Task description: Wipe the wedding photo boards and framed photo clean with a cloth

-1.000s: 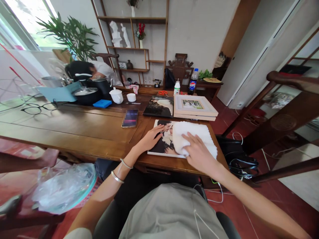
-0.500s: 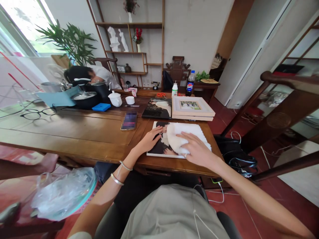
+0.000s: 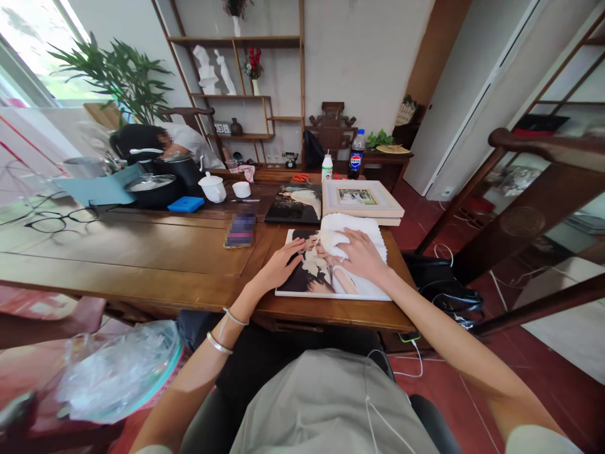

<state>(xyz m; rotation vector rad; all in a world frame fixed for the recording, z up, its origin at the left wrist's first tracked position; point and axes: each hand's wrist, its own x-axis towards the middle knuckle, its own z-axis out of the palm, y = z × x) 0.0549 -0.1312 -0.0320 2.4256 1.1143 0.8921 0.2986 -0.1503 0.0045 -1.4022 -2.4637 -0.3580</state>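
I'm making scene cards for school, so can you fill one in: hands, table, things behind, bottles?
Left hand: resting on a rectangular, white-edged photo print
Right hand: spread over a fluffy white cloth, which partly covers the print
Table: brown wooden tabletop
Behind the print: dark rectangular photo panel; stack of pale rectangular picture frames
Bottles: dark-filled bottle with blue cap; small white-and-green bottle

Wooden table (image 3: 189,265) with photo panel (image 3: 326,275), phone (image 3: 241,229)

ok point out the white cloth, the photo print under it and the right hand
White cloth (image 3: 333,231): head view, its left part
Photo print (image 3: 324,271): head view, lower middle
Right hand (image 3: 363,253): head view, back of hand
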